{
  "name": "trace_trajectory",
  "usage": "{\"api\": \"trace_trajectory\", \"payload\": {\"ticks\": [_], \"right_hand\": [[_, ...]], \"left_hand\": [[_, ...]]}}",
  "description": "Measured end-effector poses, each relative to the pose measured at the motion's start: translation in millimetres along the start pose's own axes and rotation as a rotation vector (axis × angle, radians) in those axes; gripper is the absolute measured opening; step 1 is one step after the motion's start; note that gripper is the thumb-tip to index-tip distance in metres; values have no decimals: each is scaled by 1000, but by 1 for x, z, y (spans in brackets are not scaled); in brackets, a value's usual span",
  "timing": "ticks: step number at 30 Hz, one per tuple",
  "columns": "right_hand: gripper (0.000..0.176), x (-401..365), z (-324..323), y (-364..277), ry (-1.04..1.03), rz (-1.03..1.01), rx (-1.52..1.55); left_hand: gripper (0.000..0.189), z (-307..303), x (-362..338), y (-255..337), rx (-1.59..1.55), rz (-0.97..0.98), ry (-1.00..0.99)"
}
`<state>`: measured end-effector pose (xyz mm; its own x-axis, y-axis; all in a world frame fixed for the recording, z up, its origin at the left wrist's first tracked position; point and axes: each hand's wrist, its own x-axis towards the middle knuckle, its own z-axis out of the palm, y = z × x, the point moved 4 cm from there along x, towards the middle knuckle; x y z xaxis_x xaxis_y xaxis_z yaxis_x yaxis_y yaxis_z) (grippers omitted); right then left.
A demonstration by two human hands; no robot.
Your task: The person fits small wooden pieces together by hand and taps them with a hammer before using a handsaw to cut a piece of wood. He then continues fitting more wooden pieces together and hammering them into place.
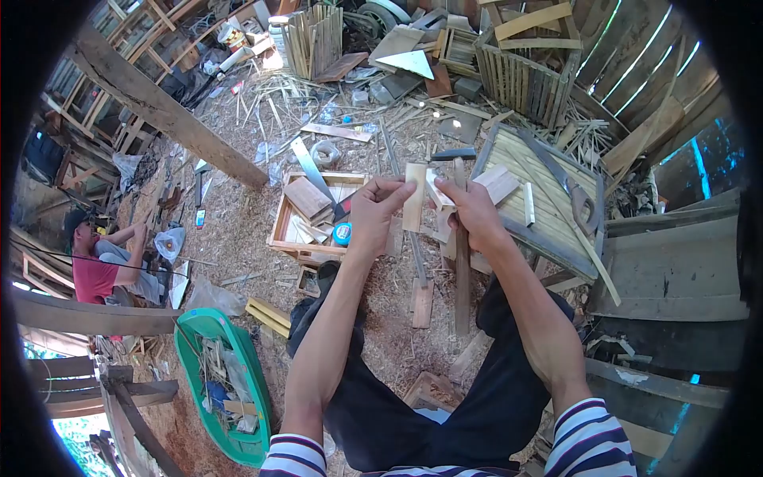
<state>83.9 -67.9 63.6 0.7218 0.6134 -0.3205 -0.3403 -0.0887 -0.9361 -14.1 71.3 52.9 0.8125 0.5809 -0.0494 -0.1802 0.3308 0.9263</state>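
My left hand (375, 213) pinches a flat, pale wooden block (413, 208) between thumb and fingers, held upright in front of my knees. Close to its right, my right hand (477, 216) grips a small piece of wood (435, 191) with the thumb on top. The two pieces are side by side, a narrow gap between them. Below the hands, a long dark wooden strip (462, 278) and a short wood piece (423, 304) show between my legs. Left of my left hand is a wooden box (280, 230) holding wood pieces, a blue tape measure (342, 233) and a handsaw blade (311, 168).
A slatted panel (548, 215) with a handsaw (584, 203) on it lies at right. A green tub (258, 381) of scraps stands lower left, near a wooden post (175, 111). Another person (107, 258) sits at far left. Shavings cover the floor (238, 183).
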Motion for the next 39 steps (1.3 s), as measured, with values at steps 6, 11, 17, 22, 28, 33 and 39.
{"api": "trace_trajectory", "payload": {"ticks": [6, 11, 17, 22, 28, 33, 39], "right_hand": [[17, 2, -4, -5, -25, -55, 206], [22, -3, -4, -16, -114, -151, 278], [45, -11, 1, -25, -149, -142, 218], [61, -12, 2, -25, -72, -230, 87], [65, -12, -6, -27, -89, -239, -32], [68, -7, -24, -20, -19, -341, -133], [63, -11, -63, -22, 75, -351, -21]], "left_hand": [[13, 8, -4, 1, 3, 52, -104], [14, 2, 0, -7, -42, 81, -105], [15, 3, -1, -1, -78, 53, -76], [17, 1, 0, -2, 29, 10, -27], [18, 16, -4, 8, 44, 91, -78], [19, 31, 2, 1, 29, 87, -123], [16, 69, 13, -25, 47, 20, -198]]}}
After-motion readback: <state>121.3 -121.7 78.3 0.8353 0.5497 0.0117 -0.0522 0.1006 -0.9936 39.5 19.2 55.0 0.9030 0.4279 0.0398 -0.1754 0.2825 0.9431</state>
